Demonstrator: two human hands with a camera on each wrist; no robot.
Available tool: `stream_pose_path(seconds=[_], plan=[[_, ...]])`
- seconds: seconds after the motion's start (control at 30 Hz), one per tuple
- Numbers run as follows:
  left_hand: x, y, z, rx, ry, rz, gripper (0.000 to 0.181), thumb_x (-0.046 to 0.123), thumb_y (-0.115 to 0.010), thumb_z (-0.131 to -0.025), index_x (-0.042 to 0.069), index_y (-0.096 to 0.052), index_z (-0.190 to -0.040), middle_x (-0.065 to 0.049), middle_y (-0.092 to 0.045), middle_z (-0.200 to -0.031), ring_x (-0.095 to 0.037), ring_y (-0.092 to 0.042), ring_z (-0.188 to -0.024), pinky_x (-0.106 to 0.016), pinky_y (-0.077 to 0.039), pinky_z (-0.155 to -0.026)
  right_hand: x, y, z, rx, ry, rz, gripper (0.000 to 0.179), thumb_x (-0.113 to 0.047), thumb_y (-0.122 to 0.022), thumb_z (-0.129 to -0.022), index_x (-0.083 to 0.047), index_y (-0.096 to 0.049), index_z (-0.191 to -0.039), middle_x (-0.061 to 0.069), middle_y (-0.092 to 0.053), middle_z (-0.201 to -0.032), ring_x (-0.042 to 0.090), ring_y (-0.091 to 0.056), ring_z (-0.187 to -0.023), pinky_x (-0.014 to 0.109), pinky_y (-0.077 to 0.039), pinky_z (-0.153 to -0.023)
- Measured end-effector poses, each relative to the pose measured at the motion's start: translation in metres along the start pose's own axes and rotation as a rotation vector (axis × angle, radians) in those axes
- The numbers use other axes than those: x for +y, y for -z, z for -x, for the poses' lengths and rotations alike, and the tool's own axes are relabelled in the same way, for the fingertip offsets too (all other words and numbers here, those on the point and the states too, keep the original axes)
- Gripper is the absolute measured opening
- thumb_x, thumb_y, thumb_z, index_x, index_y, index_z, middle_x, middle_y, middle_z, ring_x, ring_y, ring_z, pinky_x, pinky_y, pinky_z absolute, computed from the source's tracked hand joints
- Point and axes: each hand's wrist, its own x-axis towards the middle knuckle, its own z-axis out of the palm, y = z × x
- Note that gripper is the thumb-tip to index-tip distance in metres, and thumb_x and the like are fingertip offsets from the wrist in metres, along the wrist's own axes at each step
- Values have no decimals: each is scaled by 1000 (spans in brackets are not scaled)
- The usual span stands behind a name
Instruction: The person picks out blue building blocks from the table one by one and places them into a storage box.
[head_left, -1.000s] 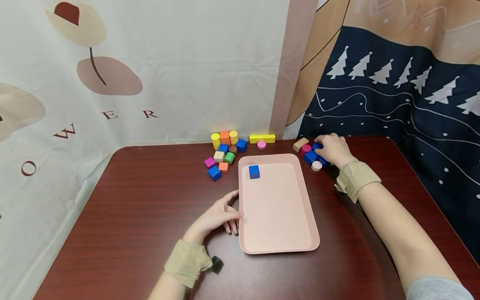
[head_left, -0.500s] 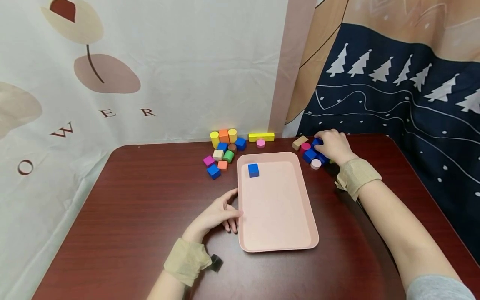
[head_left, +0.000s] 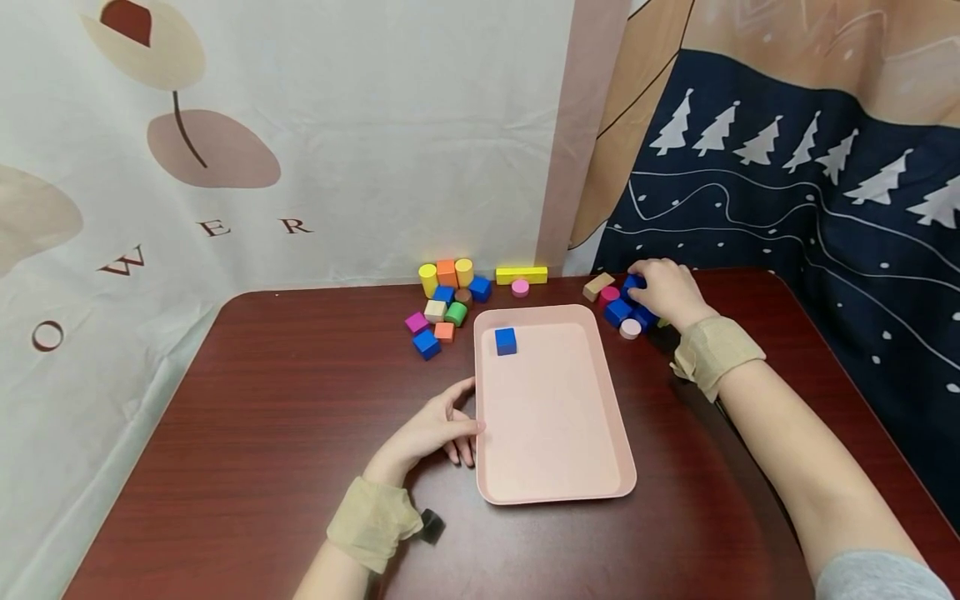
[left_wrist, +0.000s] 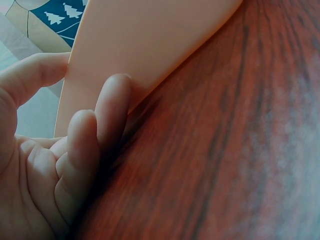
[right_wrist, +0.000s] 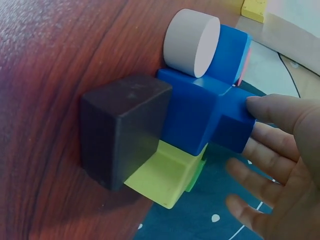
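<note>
My right hand (head_left: 666,292) reaches into the right cluster at the back of the table and pinches a blue block (right_wrist: 232,125). In the right wrist view the thumb lies on its near side and a finger behind it. Another blue block (right_wrist: 192,107) stands against it, beside a dark block (right_wrist: 125,130) and a yellow-green block (right_wrist: 167,170). My left hand (head_left: 431,429) holds the left rim of a pink tray (head_left: 555,417), thumb over the edge and fingers along the outer wall. One blue cube (head_left: 506,341) sits in the tray's far left corner.
Left of the tray's far end is a group of coloured blocks (head_left: 456,313). A yellow bar (head_left: 522,275) and a pink disc (head_left: 520,288) lie behind the tray. A white disc (head_left: 630,329), a red disc (head_left: 609,295) and a wooden block (head_left: 597,287) border the right cluster.
The head view has shifted slightly. Both hands keep nearly the same places, the left at the tray and the right at the blue block.
</note>
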Motion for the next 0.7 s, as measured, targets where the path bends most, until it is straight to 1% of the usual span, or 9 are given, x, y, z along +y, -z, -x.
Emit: stream_pose_path(seconds=[0.23, 0.7], plan=[[1, 0, 0, 0, 0, 2, 79, 12, -65, -90, 6, -15, -151, -16, -67, -71, -21, -63, -50, -26, -49, -44, -3, 2, 0, -3, -3, -71, 38, -8, -63, -90, 10, -56, -123, 32, -51, -126, 46, -50, -113, 58, -37, -99], [1, -1, 1, -1, 3, 4, 79, 12, -64, -91, 6, -14, -152, -16, -67, -71, -21, -63, -50, -26, -49, -44, -5, 6, 1, 6, -2, -107, 38, -7, -62, -91, 11, -55, -123, 32, -50, -127, 45, -50, -113, 57, -38, -98]])
